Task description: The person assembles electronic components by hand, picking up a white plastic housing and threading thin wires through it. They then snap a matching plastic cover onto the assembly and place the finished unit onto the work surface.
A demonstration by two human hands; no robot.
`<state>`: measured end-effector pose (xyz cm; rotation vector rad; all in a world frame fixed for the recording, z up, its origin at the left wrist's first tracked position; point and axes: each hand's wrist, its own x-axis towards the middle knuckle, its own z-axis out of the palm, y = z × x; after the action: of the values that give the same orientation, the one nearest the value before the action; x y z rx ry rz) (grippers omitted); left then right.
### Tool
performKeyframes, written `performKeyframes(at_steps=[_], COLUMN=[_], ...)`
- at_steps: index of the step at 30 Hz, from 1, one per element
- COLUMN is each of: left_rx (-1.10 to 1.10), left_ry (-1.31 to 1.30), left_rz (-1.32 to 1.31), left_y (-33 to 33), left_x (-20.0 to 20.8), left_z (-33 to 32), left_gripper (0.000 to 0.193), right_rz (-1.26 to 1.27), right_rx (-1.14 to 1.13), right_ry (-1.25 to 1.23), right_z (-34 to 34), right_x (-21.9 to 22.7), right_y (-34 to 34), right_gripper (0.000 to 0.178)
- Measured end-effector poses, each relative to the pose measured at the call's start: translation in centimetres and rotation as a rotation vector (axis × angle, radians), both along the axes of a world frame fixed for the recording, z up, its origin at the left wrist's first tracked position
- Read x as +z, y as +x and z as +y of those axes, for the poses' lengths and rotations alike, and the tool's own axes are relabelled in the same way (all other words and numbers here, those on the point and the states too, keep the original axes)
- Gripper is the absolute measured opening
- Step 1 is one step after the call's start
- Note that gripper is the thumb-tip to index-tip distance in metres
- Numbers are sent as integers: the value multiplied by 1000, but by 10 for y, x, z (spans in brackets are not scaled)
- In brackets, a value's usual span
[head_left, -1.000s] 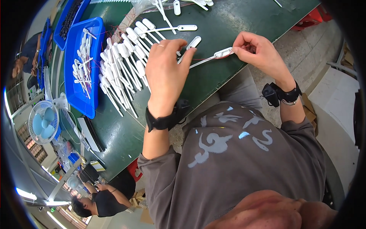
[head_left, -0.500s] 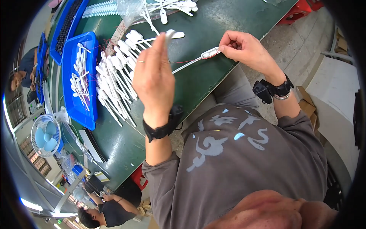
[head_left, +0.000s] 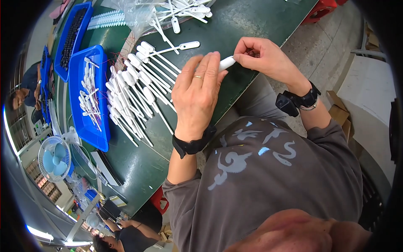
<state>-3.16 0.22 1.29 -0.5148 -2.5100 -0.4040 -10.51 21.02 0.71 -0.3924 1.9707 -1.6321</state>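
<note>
Between my hands is a white plastic stick with a rounded, paddle-like head (head_left: 227, 63). My right hand (head_left: 270, 61) pinches the head's outer end between thumb and forefinger, its other fingers curled. My left hand (head_left: 197, 90), with a ring on one finger, is closed over the stick's other side; its fingers and thumb hide the stem. To the left of that hand lies a fanned pile of similar white sticks (head_left: 130, 80). A single stick with a hollow, slotted head (head_left: 189, 45) rests just beyond my left fingertips.
A blue tray (head_left: 105, 105) holds small white parts with thin red wires. Behind it, another blue tray (head_left: 63, 69) contains dark pieces. More slotted white sticks (head_left: 176, 25) lie by a clear plastic bag (head_left: 140, 17). A fan (head_left: 54, 158) and a co-worker (head_left: 136, 229) are at lower left.
My left hand has come down and right, bringing its white piece to the stick at my right hand. The open head with red wire there now shows a smooth white face.
</note>
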Motion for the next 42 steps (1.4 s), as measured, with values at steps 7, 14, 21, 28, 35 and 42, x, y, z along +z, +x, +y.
performKeyframes(at_steps=[7, 14, 21, 28, 35, 42], left_rx=[-76, -42, -60, -31, -9, -7], left_ry=[37, 75, 77, 85, 94, 99], left_rz=[-89, -171, -175, -169, -160, -94], left_y=[-1, 3, 6, 7, 9, 11], left_x=[-8, -3, -4, -2, 0, 3], left_z=[0, 0, -2, -1, -1, 1], left_gripper=[41, 42, 43, 44, 48, 46], right_rz=[-31, -10, 23, -5, 4, 156], right_rx=[-22, 11, 25, 40, 33, 41], right_ry=[-61, -95, -99, -122, -123, -126], right_z=[-2, -2, 0, 0, -2, -1], right_x=[0, 5, 12, 13, 14, 16], right_y=[5, 10, 11, 10, 12, 14], right_gripper=[14, 13, 14, 14, 13, 12])
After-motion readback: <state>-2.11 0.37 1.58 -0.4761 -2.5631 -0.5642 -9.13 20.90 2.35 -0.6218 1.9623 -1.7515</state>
